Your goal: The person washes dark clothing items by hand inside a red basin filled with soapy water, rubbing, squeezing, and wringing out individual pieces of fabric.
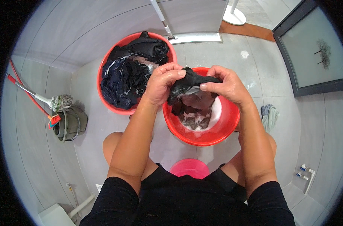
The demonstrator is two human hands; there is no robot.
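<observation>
My left hand (162,83) and my right hand (228,83) both pinch a wet black garment (190,81), stretched between them above a red basin (225,132). Its kind I cannot make out. Fingers of each hand are closed on the cloth, thumbs on top. Inside the red basin, dark brownish wet cloth (196,107) lies in white suds (216,113). Whether it joins the piece in my hands is hidden. Left of it stands a larger red tub (100,84) heaped with wet black and navy clothes (122,83).
A pink basin (190,167) sits between my legs. At the left wall, a grey-green bucket (76,122) stands beside a mop (61,102) and a red-orange brush (54,120). A grey rag (269,116) lies on the tiles at right. A framed glass door (314,49) is at far right.
</observation>
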